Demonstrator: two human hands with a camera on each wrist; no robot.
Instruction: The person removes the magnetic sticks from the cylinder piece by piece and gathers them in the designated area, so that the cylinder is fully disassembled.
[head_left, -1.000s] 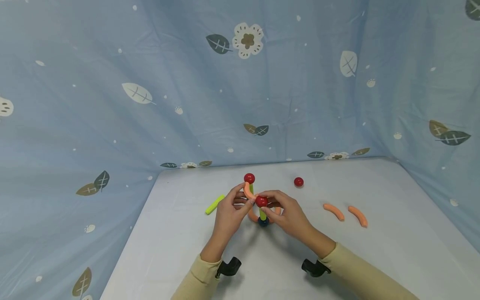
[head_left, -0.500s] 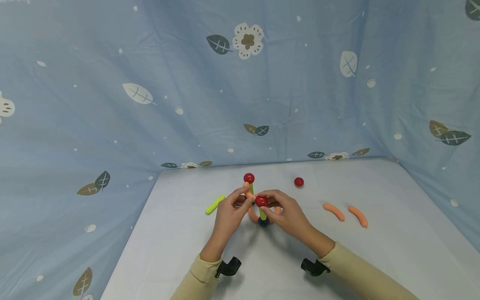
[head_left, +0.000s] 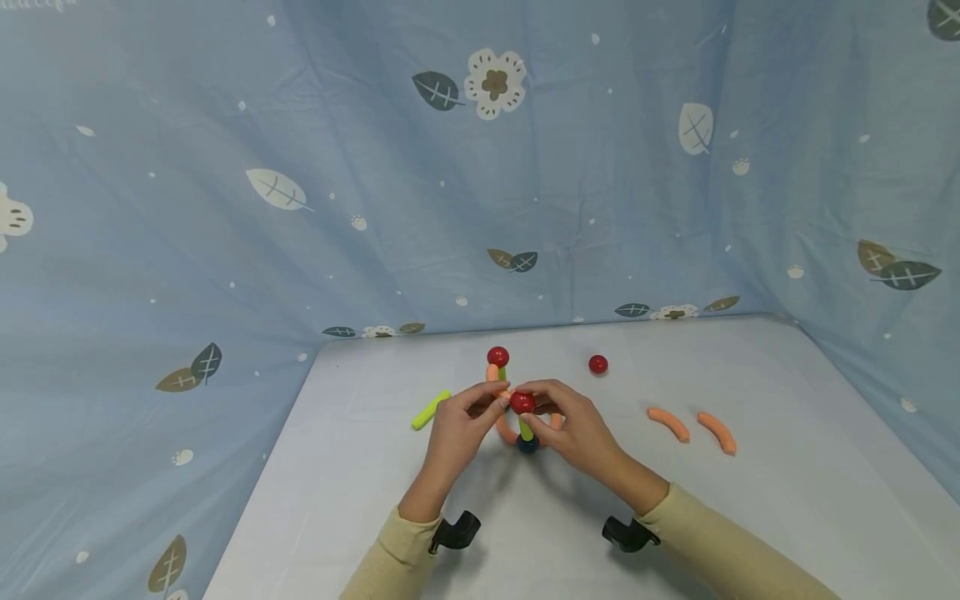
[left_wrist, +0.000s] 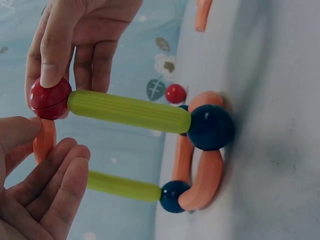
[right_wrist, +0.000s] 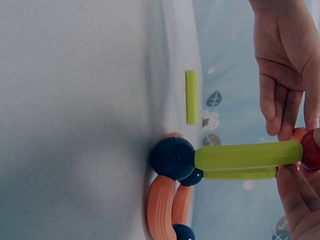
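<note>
1. At the near edge, two tan sleeves point(head_left: 393, 554), with black wrist mounts point(head_left: 630, 535) just above the white surface point(head_left: 322, 517).
2. Left hand point(head_left: 456, 427): fingers bent in and drawn nearly together, thumb and fingertips pinching a curved orange rod point(left_wrist: 45, 139), its near end against the front red ball point(head_left: 522, 402).
3. Right hand point(head_left: 576, 423): fingers bent, thumb and fingertips gripping that same ball from the side, with a gap only as wide as the ball.
4. Below the ball, the front green rod point(left_wrist: 129, 111), upright and joined at its foot to the front dark blue ball point(left_wrist: 212, 127).
5. Low on the surface, a base of orange arcs point(left_wrist: 206, 180) and dark blue balls, partly hidden by the hands.
6. Well off to the right, two loose orange rods point(head_left: 717, 433) lying near each other; left of the left hand, a loose green rod point(head_left: 431, 410) lying aslant.
7. Behind the held pieces, the rear green rod point(left_wrist: 125, 186), topped by the rear red ball point(head_left: 498, 357); contact between that ball and the held rod's far end impossible to tell.
8. Farther right, a loose red ball point(head_left: 597, 364).
9. Farthest, a blue cloth point(head_left: 570, 183) printed with leaves and flowers.
</note>
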